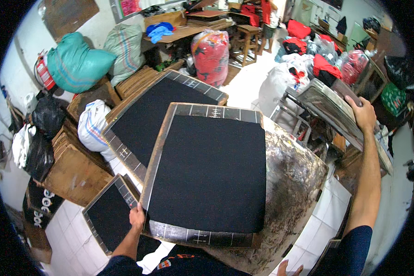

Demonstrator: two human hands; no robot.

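My left hand (136,217) is closed on the lower left edge of a flat board (172,231), which has white measuring marks along its dark borders. A black fabric panel (209,172) lies smooth over the board. Underneath, a large stained metal plate (294,179) sticks out to the right. Off to the right, my right hand (364,114) reaches up and grips the edge of a tilted flat plate (326,103) on a metal frame, like the upper part of a heat press. That hand's fingers are partly hidden behind the edge.
Two similar boards with black fabric, a larger one (152,119) behind and a smaller one (108,209) at lower left, sit close by. Stacked boards (76,170), stuffed sacks (78,62) and a fire extinguisher (43,73) line the left. Bagged red garments (326,64) and a person (267,23) are farther back.
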